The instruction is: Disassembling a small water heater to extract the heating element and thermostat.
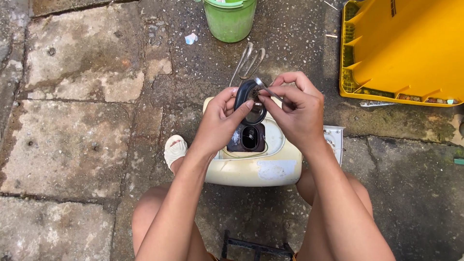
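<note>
While the cream plastic housing (251, 166) sat on the paving between the person's knees, the left hand (220, 121) pinched the black oval cover (247, 99) by its lower edge, thumb in front and fingers behind, holding it tilted up just above the housing's dark opening (250, 137). To do this well, that grip probably needed to keep the cover still so the tool would not slip off the small fastener. The right hand (297, 113), on the cover's other side, was closed around a thin metal tool (270, 91), its tip meeting the cover's centre. On the housing's near face lay a pale, scuffed rectangular label patch (276, 170), too worn to tell more. Beyond the housing stood a green bucket (230, 19); to the housing's upper right lay a yellow crate (401, 48) with a small dark mark near its top edge.
</note>
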